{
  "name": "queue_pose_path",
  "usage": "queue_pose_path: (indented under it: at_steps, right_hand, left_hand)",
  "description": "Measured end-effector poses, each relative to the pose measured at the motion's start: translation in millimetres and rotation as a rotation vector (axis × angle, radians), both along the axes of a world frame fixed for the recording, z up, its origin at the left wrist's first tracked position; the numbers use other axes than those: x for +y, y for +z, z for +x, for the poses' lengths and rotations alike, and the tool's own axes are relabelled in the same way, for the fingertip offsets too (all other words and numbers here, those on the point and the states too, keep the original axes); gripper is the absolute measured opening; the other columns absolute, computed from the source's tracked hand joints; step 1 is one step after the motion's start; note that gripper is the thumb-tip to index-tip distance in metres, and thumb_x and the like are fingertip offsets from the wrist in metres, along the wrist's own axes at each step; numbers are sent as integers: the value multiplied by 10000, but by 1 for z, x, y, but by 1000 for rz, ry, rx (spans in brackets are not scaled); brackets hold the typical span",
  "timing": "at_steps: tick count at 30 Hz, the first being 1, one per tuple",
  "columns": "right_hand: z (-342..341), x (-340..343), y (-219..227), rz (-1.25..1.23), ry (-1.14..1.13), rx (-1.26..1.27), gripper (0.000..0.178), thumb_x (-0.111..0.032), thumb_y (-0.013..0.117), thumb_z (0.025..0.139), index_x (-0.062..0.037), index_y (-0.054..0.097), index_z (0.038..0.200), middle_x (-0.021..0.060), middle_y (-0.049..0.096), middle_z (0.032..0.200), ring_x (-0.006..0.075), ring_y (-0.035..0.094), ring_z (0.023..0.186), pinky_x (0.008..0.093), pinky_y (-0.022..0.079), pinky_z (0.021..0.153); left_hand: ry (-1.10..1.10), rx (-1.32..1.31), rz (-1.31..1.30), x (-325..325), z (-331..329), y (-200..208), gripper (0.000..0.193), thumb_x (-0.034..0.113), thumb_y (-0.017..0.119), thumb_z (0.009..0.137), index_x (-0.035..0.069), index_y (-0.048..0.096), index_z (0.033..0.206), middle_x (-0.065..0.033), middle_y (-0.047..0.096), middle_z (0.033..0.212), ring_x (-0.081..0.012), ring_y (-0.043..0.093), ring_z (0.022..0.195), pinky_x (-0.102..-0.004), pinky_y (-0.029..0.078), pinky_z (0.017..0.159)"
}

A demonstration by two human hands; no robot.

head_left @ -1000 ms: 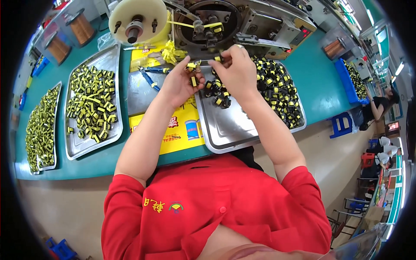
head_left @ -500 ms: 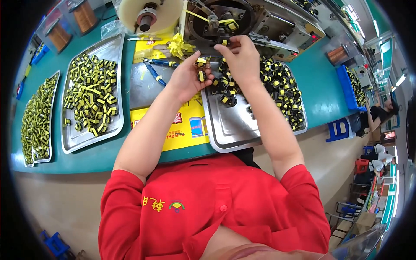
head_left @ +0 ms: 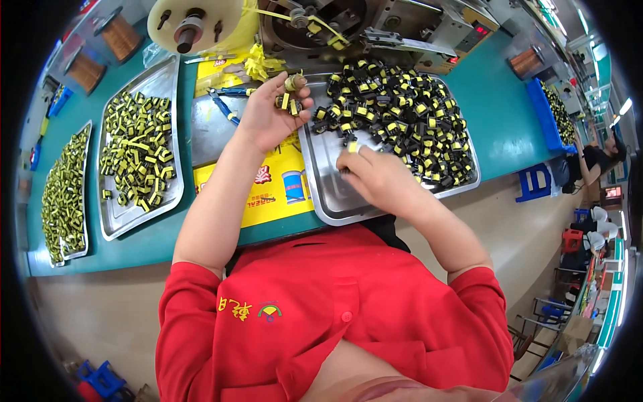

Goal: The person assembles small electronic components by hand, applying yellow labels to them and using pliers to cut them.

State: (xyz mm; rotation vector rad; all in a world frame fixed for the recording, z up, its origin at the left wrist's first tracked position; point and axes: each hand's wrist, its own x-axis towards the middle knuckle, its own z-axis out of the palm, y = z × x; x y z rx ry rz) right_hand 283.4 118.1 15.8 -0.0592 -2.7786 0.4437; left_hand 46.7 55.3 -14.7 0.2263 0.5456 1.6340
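My left hand (head_left: 268, 115) is raised palm up beside the right tray, fingers curled around several small yellow-and-black transformers (head_left: 288, 104). My right hand (head_left: 378, 175) is low over the near left part of the metal tray (head_left: 328, 201), fingers bent together. A dark bit shows under its fingertips, but the fingers hide what it is. A heap of black transformers with yellow tape (head_left: 408, 114) fills the far and right parts of that tray. Beyond my hands stands the taping machine (head_left: 318, 33), a yellow tape strip (head_left: 274, 13) running into it.
Two more trays on the left, a middle tray (head_left: 127, 224) and a far-left tray (head_left: 84, 234), hold yellow-taped parts. Blue-handled pliers (head_left: 224, 107) lie on a metal plate (head_left: 207, 144). Copper wire spools (head_left: 119, 35) stand at the back left, a blue bin (head_left: 546, 124) at right.
My right hand has come down from the machine, where it held a transformer, to the near part of the right tray. My left hand keeps its transformers and has shifted slightly left in view.
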Motion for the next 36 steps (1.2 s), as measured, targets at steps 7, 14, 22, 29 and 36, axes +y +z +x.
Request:
queue_pose_path:
  at_steps: [7, 14, 22, 29, 36]
  right_hand:
    - [3, -22, -20, 54, -75, -14, 328, -252, 670, 735, -96, 583, 1010, 82, 529, 851, 263, 558, 795, 349, 473, 682]
    - [11, -16, -17, -135, 55, -117, 410, -130, 654, 736, -57, 547, 1125, 118, 536, 947, 292, 540, 862, 357, 463, 757]
    - [-44, 15, 13, -344, -219, 263, 264, -95, 738, 698, -25, 573, 893, 79, 549, 791, 151, 591, 633, 260, 483, 573]
    - [-110, 51, 18, -88, -515, 568, 333, -200, 785, 660, -17, 536, 783, 81, 553, 739, 166, 584, 599, 274, 482, 553]
    - [-137, 53, 11, -234, -600, 630, 349, -197, 777, 677, 6, 523, 802, 82, 575, 720, 153, 602, 647, 273, 487, 582]
  left_hand:
    - [14, -5, 23, 41, 19, 14, 491, 411, 346, 952, -17, 517, 1122, -95, 570, 879, -230, 543, 821, -341, 478, 716]
    - [-69, -117, 130, 49, 20, 27, 382, 394, 421, 937, 35, 467, 817, -31, 407, 660, -179, 421, 661, -291, 403, 603]
    - [-33, 126, -92, -2, 10, 3, 341, 363, 448, 907, 36, 545, 903, -62, 544, 734, -200, 538, 665, -276, 439, 568]
    - [-52, 139, -92, -3, 11, 1, 324, 349, 426, 914, 48, 545, 923, -56, 546, 768, -190, 534, 714, -274, 435, 597]
    - [-59, 117, -83, -1, 12, 5, 320, 345, 438, 909, 44, 545, 919, -58, 544, 749, -195, 536, 683, -271, 434, 592]
